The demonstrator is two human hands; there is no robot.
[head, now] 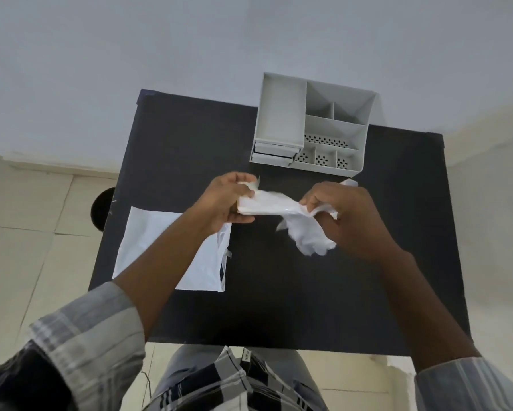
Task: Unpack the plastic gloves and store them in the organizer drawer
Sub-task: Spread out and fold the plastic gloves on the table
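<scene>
Landmark: black table [279, 292].

Left part of the table: a flat white mailer bag [166, 247] lies on the surface, its open, torn edge facing the table's middle. The left forearm crosses over it.

Above the table's middle, held clear of the surface: left hand [222, 203], fingers curled and thumb pressed down, pinching the left end of the folded stack of plastic gloves [264, 204]. The stack runs level from this grip toward the other hand, spanning the gap between the two.

Right of that: right hand [344, 215], fingers closed on the stack's right end. Thin crumpled film from that end hangs below the fingers; a small corner sticks out above the knuckles. Whether this loose film is one glove or wrapping cannot be told.

Far edge of the table, beyond the hands: grey organizer [311, 126], with open compartments on top and on its right side, and stacked drawers [274, 154] low on its left side. The gloves are well apart from it.
</scene>
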